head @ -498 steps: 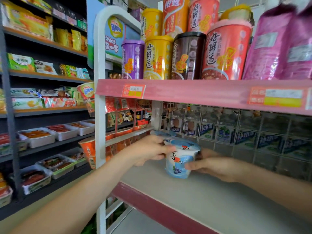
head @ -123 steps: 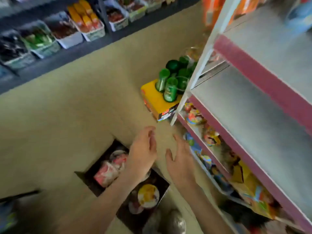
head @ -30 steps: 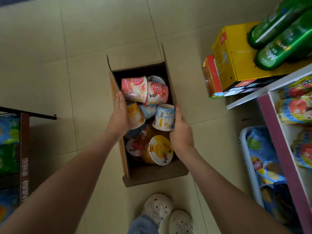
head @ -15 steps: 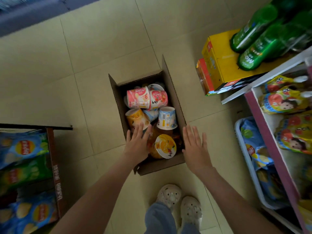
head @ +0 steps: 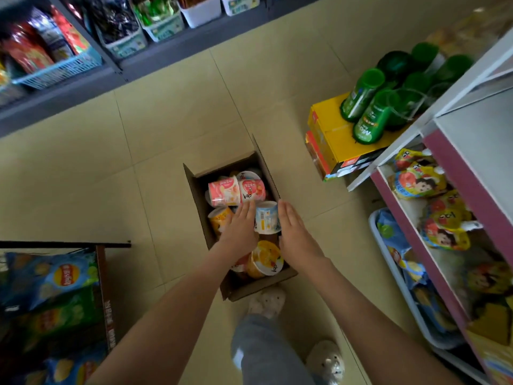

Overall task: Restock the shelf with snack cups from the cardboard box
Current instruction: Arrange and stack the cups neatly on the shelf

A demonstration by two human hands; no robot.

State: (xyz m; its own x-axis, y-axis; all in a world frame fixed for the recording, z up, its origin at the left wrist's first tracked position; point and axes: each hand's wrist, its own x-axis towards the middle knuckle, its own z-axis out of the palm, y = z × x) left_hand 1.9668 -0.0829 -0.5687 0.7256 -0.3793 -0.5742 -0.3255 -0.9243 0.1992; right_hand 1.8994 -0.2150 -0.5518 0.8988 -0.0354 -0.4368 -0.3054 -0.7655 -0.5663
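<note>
Left hand [head: 240, 229] and right hand [head: 294, 232], fingers straight and gripping nothing, flank a blue-and-white cup [head: 266, 218] lying on its side among others in the cardboard box [head: 249, 290] on the tiled floor. Probably light, smooth, thin-walled plastic with a puncturable film lid; best clasped round its tapered sides.

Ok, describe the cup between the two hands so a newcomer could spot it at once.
Find the open cardboard box on the floor, mid-frame. Inside, between the left hand and right hand, lies one snack cup on its side. Unlike the pink cups and orange cups around it, it is pale blue and white.
</note>
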